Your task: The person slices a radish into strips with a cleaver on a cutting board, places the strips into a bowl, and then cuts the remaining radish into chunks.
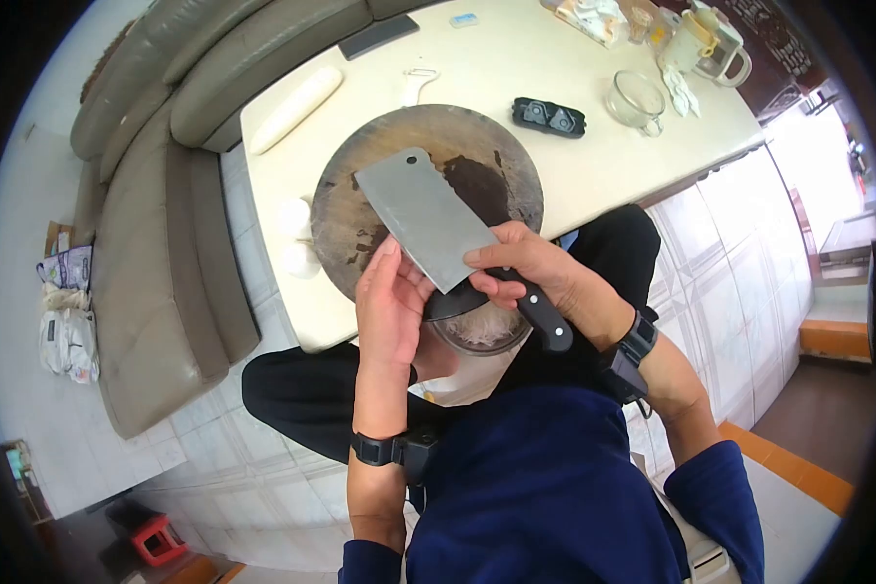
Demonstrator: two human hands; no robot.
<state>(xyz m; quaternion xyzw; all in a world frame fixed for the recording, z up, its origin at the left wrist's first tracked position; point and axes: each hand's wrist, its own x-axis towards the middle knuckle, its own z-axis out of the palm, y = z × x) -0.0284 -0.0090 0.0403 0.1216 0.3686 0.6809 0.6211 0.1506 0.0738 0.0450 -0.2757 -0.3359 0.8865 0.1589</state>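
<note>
A cleaver [428,219] with a broad grey blade and a black riveted handle is held slanted above the round wooden chopping board [360,146]. My right hand [526,261] is closed around the handle, its thumb on the blade near the handle. My left hand [391,304] is turned palm up with its fingers partly stretched out. Its fingertips are at the blade's lower edge, and some fingers are partly hidden there. Dark wet patches mark the board. Below its near edge is a bowl [485,329] of pale shreds, partly covered by the board and cleaver.
On the cream table [438,73] lie a long white radish [297,109], a white peeler [419,86], two white rounded pieces [300,258], a black case [549,117] and a glass cup [636,100]. Jugs [689,44] stand at the far right. A sofa [161,263] lines the left.
</note>
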